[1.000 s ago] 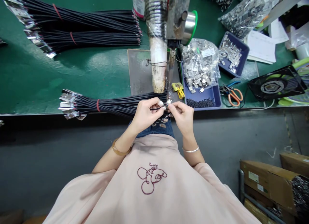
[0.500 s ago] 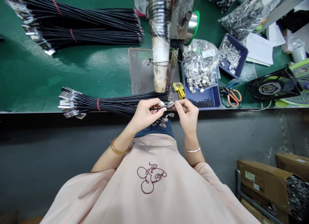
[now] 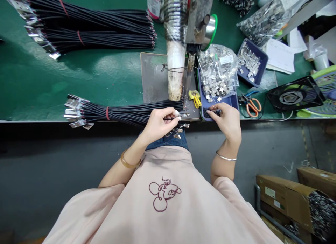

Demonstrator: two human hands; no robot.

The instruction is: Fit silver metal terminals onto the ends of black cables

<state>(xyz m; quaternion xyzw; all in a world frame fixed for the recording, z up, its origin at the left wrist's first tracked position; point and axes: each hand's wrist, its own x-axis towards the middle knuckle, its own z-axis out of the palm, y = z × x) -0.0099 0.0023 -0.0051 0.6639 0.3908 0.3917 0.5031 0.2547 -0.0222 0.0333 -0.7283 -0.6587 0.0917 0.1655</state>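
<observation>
1. The cable bundle [image 3: 123, 112] lies along the near edge of the table [image 3: 39, 86] with its free ends pointing right. That puts those ends just beside your left hand [image 3: 157, 123].
2. Your left hand is closed in a tight pinch, thumb and forefinger pressed together on one cable end [image 3: 183, 115]. The metal tip sticks out to the right, roughly level and clear of the bundle, probably so that it faces your other hand.
3. Your right hand [image 3: 228, 122] is apart from the left, over the near corner of the blue tray [image 3: 234, 101], which sits close at the table edge.
4. Its fingertips are drawn nearly together, down on the small black parts [image 3: 208, 113] in that tray. I cannot tell whether a piece is between them.
5. Loose metal shells [image 3: 177, 133] rest on your lap [image 3: 170, 143], just below the left hand.
</observation>
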